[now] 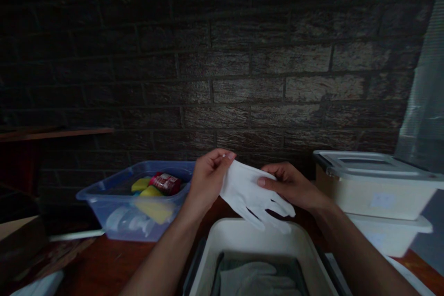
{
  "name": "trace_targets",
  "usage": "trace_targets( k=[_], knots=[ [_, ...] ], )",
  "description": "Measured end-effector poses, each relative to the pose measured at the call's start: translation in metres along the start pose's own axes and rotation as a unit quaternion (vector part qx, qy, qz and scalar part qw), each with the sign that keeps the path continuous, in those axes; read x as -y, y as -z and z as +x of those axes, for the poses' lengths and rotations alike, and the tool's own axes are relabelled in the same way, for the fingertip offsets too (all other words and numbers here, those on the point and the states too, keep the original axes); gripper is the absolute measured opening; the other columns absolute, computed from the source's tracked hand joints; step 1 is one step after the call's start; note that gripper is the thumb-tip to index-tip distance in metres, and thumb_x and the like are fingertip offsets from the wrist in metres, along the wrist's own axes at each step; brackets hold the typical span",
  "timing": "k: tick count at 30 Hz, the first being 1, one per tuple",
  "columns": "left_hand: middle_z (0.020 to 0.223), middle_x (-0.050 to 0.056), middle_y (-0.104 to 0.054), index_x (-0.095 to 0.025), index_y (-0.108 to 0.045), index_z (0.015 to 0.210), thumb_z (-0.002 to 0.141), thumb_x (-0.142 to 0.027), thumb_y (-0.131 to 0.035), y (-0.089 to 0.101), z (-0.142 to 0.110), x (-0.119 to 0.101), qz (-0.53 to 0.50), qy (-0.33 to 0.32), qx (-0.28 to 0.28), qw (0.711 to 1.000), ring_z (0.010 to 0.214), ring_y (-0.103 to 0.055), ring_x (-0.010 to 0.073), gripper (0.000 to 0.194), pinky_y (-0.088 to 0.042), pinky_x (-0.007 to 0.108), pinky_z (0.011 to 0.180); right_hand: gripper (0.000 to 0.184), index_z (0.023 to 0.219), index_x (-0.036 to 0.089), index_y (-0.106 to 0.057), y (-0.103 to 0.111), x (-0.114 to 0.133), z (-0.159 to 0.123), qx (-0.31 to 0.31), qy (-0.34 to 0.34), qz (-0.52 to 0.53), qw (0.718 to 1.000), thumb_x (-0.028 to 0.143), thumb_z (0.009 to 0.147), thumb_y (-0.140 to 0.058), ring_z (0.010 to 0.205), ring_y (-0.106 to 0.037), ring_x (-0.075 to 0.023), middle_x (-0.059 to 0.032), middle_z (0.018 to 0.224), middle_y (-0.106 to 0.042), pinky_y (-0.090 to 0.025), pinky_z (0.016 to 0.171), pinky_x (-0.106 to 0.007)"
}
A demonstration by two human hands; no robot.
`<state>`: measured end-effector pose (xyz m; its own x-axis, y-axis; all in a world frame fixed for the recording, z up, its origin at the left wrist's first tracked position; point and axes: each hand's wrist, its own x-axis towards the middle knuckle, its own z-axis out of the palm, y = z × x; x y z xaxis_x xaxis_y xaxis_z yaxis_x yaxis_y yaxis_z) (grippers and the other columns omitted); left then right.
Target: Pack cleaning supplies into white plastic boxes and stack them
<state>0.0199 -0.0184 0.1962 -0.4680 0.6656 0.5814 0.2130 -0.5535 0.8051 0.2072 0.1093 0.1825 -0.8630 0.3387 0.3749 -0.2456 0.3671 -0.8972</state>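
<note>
A white cloth glove (248, 194) hangs between both my hands above a white bin (243, 236). My left hand (207, 178) pinches the glove's cuff at its upper left edge. On the right side of the cuff my right hand (291, 185) grips the glove, thumb on top. The glove's fingers dangle down toward the bin. Inside the bin lie more pale gloves or cloth (256, 280), dim and hard to make out.
A clear blue tub (104, 196) at the left holds yellow sponges (149, 192), a red packet (166, 182) and white bottles. Two stacked lidded white boxes (374, 189) stand at the right. A dark brick wall (243, 64) is close behind the wooden table (107, 263).
</note>
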Motion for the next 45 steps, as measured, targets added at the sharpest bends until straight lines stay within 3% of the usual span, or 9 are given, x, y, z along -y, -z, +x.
trace_targets(
  k=[4,10,15,17,21,24,27,35,45],
  knots=[
    [0.072,0.001,-0.070,-0.017,-0.077,0.088,0.082,-0.041,-0.080,0.012,0.007,-0.003,0.034,-0.060,-0.083,0.994,0.058,-0.055,0.0097,0.026,-0.039,0.019,0.053,0.037,0.081,0.013,-0.069,0.016,0.000,-0.001,-0.013,0.033,-0.019,0.999,0.048,0.092,-0.072,0.050,-0.041,-0.0055,0.0030,0.062,-0.056,-0.028,0.045,-0.020],
    [0.077,0.001,-0.073,-0.017,-0.080,0.090,0.079,-0.039,-0.083,0.021,0.010,-0.013,0.013,-0.115,-0.175,0.978,0.061,-0.057,0.0093,0.025,-0.041,0.017,0.053,0.031,0.084,0.015,-0.072,0.028,0.008,-0.006,-0.065,0.045,-0.014,0.997,0.045,0.091,-0.074,0.051,-0.049,-0.0068,-0.0004,0.069,-0.065,-0.036,0.046,-0.020],
    [0.071,0.001,-0.071,-0.017,-0.080,0.091,0.078,-0.041,-0.084,0.015,0.004,-0.019,0.022,-0.081,-0.136,0.987,0.056,-0.057,0.0098,0.028,-0.042,0.018,0.049,0.031,0.087,0.016,-0.071,0.023,0.009,-0.004,-0.088,0.048,-0.018,0.995,0.047,0.092,-0.073,0.053,-0.050,-0.0077,-0.0011,0.073,-0.066,-0.038,0.048,-0.022],
    [0.067,0.001,-0.069,-0.017,-0.080,0.091,0.078,-0.041,-0.084,0.011,0.000,-0.022,0.032,-0.064,-0.107,0.992,0.053,-0.055,0.0095,0.027,-0.041,0.018,0.047,0.030,0.103,0.018,-0.072,0.017,0.003,0.001,-0.090,0.067,-0.048,0.992,0.045,0.090,-0.074,0.065,-0.057,-0.0102,-0.0039,0.088,-0.071,-0.044,0.056,-0.023],
    [0.066,0.002,-0.069,-0.017,-0.081,0.090,0.077,-0.038,-0.084,0.004,-0.007,-0.028,0.042,-0.053,-0.075,0.995,0.054,-0.056,0.0096,0.025,-0.040,0.018,0.048,0.056,0.132,0.023,-0.065,0.000,-0.012,0.007,-0.050,0.080,-0.102,0.990,0.043,0.083,-0.082,0.100,-0.064,-0.0191,-0.0092,0.126,-0.068,-0.052,0.080,-0.029],
    [0.066,0.002,-0.070,-0.016,-0.082,0.088,0.075,-0.037,-0.085,0.003,-0.008,-0.031,0.040,-0.045,-0.079,0.995,0.053,-0.055,0.0095,0.025,-0.038,0.018,0.047,0.041,0.108,0.017,-0.074,-0.006,-0.017,0.007,0.052,0.046,-0.109,0.992,0.051,0.086,-0.076,0.084,-0.063,-0.0175,-0.0060,0.100,-0.073,-0.049,0.069,-0.027],
    [0.066,0.001,-0.070,-0.015,-0.081,0.088,0.073,-0.038,-0.087,0.006,-0.005,-0.030,0.023,-0.040,-0.100,0.994,0.051,-0.054,0.0092,0.027,-0.037,0.019,0.047,0.045,0.080,0.013,-0.072,-0.002,-0.012,0.004,0.109,0.029,-0.106,0.988,0.054,0.095,-0.064,0.064,-0.055,-0.0118,-0.0012,0.072,-0.067,-0.040,0.058,-0.024],
    [0.068,-0.001,-0.068,-0.015,-0.080,0.093,0.071,-0.040,-0.089,0.024,0.010,-0.021,-0.055,-0.043,-0.167,0.983,0.053,-0.054,0.0085,0.034,-0.040,0.019,0.048,0.035,0.093,0.013,-0.077,0.023,0.003,-0.007,0.056,0.028,-0.031,0.998,0.047,0.097,-0.066,0.062,-0.067,-0.0133,-0.0066,0.075,-0.077,-0.053,0.061,-0.025],
    [0.069,-0.001,-0.069,-0.016,-0.080,0.094,0.069,-0.041,-0.090,0.022,0.007,-0.028,-0.075,-0.054,-0.187,0.978,0.053,-0.055,0.0089,0.036,-0.041,0.019,0.049,0.041,0.076,0.015,-0.076,0.032,0.017,-0.017,0.007,0.057,-0.063,0.996,0.049,0.095,-0.067,0.050,-0.061,-0.0122,-0.0041,0.058,-0.069,-0.045,0.050,-0.024]
  ],
)
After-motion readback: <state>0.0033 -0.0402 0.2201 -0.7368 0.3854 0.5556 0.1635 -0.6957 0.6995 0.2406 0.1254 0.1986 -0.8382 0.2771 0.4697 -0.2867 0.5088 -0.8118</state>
